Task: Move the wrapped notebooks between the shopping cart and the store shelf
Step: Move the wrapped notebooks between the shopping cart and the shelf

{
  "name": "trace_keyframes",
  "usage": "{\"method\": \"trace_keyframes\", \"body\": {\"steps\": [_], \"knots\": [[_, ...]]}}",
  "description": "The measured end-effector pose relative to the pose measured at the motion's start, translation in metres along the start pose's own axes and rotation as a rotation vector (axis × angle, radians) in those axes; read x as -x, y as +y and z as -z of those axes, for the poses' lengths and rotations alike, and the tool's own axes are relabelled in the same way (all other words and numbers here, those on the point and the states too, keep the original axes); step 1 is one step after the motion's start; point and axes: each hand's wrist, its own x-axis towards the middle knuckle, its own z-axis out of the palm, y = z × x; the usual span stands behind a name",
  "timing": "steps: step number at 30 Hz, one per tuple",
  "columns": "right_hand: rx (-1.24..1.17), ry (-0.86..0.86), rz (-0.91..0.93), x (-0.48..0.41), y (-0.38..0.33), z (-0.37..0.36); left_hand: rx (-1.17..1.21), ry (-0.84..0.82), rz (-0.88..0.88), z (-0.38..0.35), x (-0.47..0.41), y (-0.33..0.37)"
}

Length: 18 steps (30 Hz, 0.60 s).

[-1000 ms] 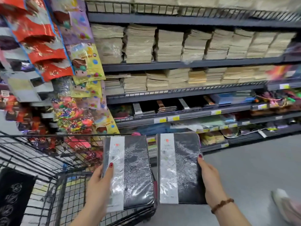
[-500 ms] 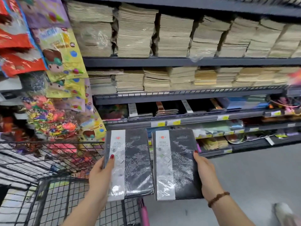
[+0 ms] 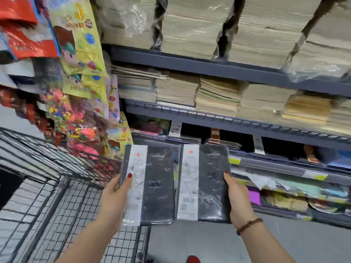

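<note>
Two wrapped notebooks, side by side, held up before the store shelf [image 3: 237, 70]: left hand [image 3: 115, 198] pinches left notebook [image 3: 148, 184], right hand [image 3: 239, 202] pinches right notebook [image 3: 204, 182], thumbs on covers. Shopping cart [image 3: 62, 186] lower left.

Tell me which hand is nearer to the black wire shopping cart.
Left. The left hand, gripping one black plastic-wrapped notebook, is over the black wire shopping cart; the right hand, gripping the other notebook, is past the cart's right edge, above the grey floor.
</note>
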Motion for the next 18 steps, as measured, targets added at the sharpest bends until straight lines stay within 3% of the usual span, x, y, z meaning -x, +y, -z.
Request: {"method": "trace_keyframes", "body": {"steps": [10,18], "knots": [[0.004,-0.185,-0.058,-0.113,-0.032,-0.039,0.138,0.272,0.016,-0.047,-0.055,-0.006],[0.080,-0.190,0.091,-0.185,-0.043,-0.092,0.164,0.351,-0.017,-0.043,-0.092,-0.018]]}}
